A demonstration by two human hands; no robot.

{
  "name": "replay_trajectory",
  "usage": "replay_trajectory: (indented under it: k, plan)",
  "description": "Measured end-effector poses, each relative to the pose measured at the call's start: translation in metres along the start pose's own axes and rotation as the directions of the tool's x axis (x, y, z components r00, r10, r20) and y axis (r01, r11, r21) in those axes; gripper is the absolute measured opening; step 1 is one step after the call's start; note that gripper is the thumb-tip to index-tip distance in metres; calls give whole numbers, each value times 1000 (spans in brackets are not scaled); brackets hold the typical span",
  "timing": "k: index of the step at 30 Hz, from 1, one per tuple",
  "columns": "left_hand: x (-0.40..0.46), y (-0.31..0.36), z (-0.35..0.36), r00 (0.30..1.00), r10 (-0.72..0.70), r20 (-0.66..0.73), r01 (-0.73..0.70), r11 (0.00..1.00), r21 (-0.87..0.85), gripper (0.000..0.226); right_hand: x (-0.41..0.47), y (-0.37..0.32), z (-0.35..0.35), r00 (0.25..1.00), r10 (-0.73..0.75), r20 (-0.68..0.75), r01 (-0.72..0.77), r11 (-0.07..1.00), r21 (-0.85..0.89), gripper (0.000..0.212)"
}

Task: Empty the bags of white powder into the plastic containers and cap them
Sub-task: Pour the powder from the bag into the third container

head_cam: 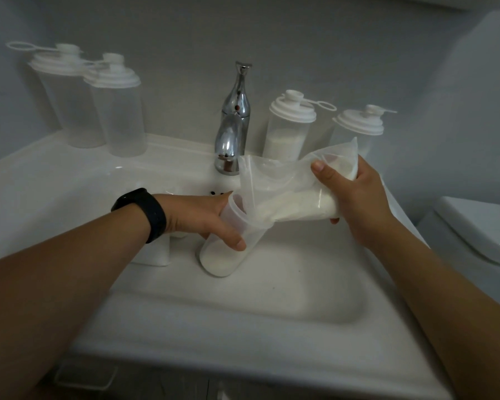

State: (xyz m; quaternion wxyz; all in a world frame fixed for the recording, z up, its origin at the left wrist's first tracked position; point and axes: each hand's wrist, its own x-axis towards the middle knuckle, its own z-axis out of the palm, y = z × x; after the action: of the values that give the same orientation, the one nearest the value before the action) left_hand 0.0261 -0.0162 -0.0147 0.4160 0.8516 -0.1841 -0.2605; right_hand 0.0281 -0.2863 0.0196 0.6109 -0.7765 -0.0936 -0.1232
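My left hand (205, 219) grips an uncapped clear plastic container (228, 249), tilted over the sink basin, with white powder lying in its bottom. My right hand (355, 194) holds a clear plastic bag of white powder (295, 203) on its side, its mouth tucked into the container's opening. Two capped containers stand right of the tap: one (289, 131) about half full of white powder, the other (358, 131) partly hidden behind the bag. Two capped empty containers (78, 102) (119, 114) stand at the back left.
A chrome tap (234, 125) rises at the back of the white sink (243, 336). A white object (156, 255) sits in the basin under my left wrist. A toilet (474, 232) stands at the right. A grey wall lies behind.
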Motion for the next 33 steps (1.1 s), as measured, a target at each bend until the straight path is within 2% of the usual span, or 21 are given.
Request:
replay_trajectory:
  k: [10,14,21,33]
  plan:
    - [-1,1,0,1000,7,9,-7,1000,8,86,0,2,-1,1000,-5,-4,5,1000,3,30]
    - [2,-2,0,1000,8,6,-8,1000,7,90,2,4,-1,1000,-11,-7,11,1000,14,37]
    - [4,-5,-1,1000,27,12,-27,1000,5,95,2,2,-1,1000,-14,-21,14,1000,10,28]
    - [4,-6,-2,1000,13,7,-13,1000,13,90,2,4,-1,1000,-13,-3,13,999,50,38]
